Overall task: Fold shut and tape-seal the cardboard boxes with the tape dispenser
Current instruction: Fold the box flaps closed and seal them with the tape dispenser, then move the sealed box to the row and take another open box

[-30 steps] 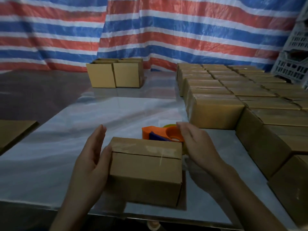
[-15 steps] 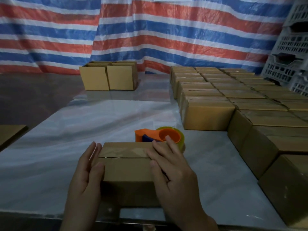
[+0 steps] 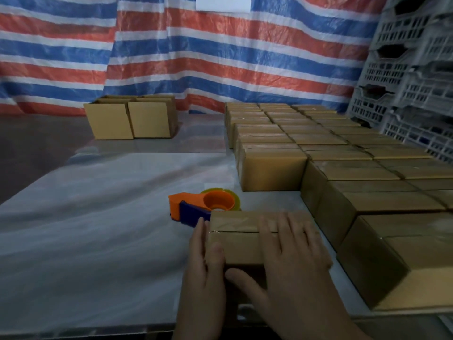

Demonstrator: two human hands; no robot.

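The box (image 3: 240, 244) sits near the front edge of the bench (image 3: 98, 229), with the dispenser (image 3: 193, 207) just behind its far left corner. The left hand (image 3: 203, 266) lies flat against the box's left side, thumb on top. The right hand (image 3: 294, 266) presses flat on the lid, so each grip is wide, fingers straight, clasping nothing. Sealed boxes (image 3: 343, 173) stand in rows just to the right.

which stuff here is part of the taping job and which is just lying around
Job: pressed box, tape dispenser, left hand, right hand, rows of closed boxes, two boxes at the back.
Lying about: striped tarp, plastic crates, white sheet.
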